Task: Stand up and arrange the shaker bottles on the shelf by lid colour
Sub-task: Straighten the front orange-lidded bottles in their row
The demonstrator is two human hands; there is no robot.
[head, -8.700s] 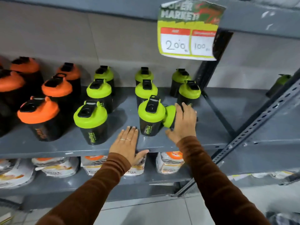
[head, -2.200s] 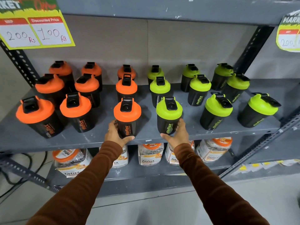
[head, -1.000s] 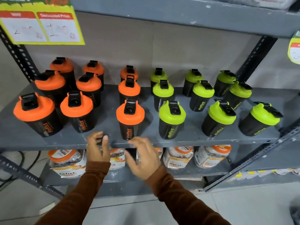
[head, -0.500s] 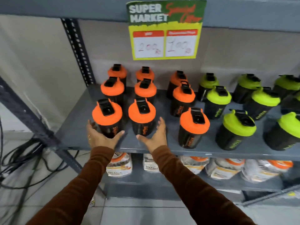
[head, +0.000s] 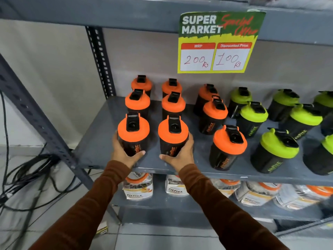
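Note:
Black shaker bottles stand upright on a grey metal shelf [head: 100, 141]. Several orange-lidded ones fill the left part, in three columns. Several green-lidded ones [head: 277, 145] stand to their right. My left hand [head: 124, 154] wraps the front-left orange-lidded bottle [head: 133, 130]. My right hand [head: 180, 154] wraps the orange-lidded bottle beside it [head: 173, 130]. Both bottles rest on the shelf near its front edge. A third front orange-lidded bottle [head: 228, 141] stands apart to the right, untouched.
A price sign [head: 216, 44] hangs from the shelf above. A perforated upright [head: 100, 60] and a slanted brace [head: 36, 114] frame the left end. Bagged products [head: 138, 188] lie on the lower shelf. Black cables [head: 21, 174] trail on the floor at left.
Half a second ago both hands were open beside the two front-left orange-lidded bottles; now each has closed around one. My view has come closer and shifted slightly left.

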